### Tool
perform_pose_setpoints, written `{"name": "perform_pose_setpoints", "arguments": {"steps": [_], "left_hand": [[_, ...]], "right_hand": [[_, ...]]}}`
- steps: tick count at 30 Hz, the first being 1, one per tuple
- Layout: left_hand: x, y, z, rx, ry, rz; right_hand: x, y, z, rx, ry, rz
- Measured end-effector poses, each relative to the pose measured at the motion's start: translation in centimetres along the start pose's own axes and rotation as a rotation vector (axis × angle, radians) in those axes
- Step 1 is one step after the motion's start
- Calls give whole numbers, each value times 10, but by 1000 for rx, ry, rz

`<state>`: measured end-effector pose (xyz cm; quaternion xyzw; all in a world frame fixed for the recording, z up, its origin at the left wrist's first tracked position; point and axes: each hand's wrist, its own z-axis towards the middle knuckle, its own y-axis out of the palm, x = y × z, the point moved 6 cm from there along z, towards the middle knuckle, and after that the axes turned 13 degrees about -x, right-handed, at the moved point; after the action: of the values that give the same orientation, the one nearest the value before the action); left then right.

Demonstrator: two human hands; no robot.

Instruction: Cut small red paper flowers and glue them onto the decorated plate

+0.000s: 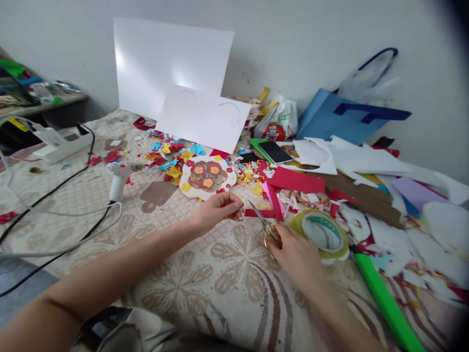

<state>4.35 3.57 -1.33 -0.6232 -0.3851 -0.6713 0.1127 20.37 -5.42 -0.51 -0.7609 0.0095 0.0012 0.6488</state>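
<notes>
Bare forearms come in closest to me, the left (124, 266) stretching across from one side and the right (326, 298) from the other, above a flower-patterned cloth (238, 274) over the surface. In my right hand (295, 249) I grasp a pair of scissors (260, 214) by their gold-coloured handles; they are just above the cloth, blades pointing away from me and leftward. My left hand (220, 209) is near their tip, thumb and fingers drawn together; I cannot tell whether anything is pinched there.

Red paper strips (274, 198) lie just beyond the blades. Close by my right hand is a roll of yellowish tape (340, 242), and further right a long green tool (384, 296) slants toward me. Past my left hand sits a scalloped white card (207, 177) decorated with red and yellow flowers, with loose paper flowers (168, 159) heaped behind it.

Farther out, a phone (275, 152) rests among paper scraps, and a white glue gun (117, 183) stands to the left, with a power strip (69, 146) beyond. Against the wall, a large white sheet (168, 58) leans behind a smaller one (205, 117), and a blue bag (333, 117) tilts at the right.
</notes>
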Motion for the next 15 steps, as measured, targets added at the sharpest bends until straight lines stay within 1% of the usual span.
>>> {"name": "perform_pose_setpoints", "arguments": {"steps": [6,8,10,12,15], "left_hand": [[-3,2,0,-27,-19,40],[-3,4,-1,-33,-16,87],[-1,9,-2,-48,-3,132],[0,14,-4,-68,9,167],[0,22,-6,-99,22,210]], "right_hand": [[1,-4,-3,153,-101,147],[1,-11,-5,219,-144,254],[1,-18,-6,240,-206,432],[-2,-21,-4,167,-256,656],[-9,-18,4,-15,-262,944]]}}
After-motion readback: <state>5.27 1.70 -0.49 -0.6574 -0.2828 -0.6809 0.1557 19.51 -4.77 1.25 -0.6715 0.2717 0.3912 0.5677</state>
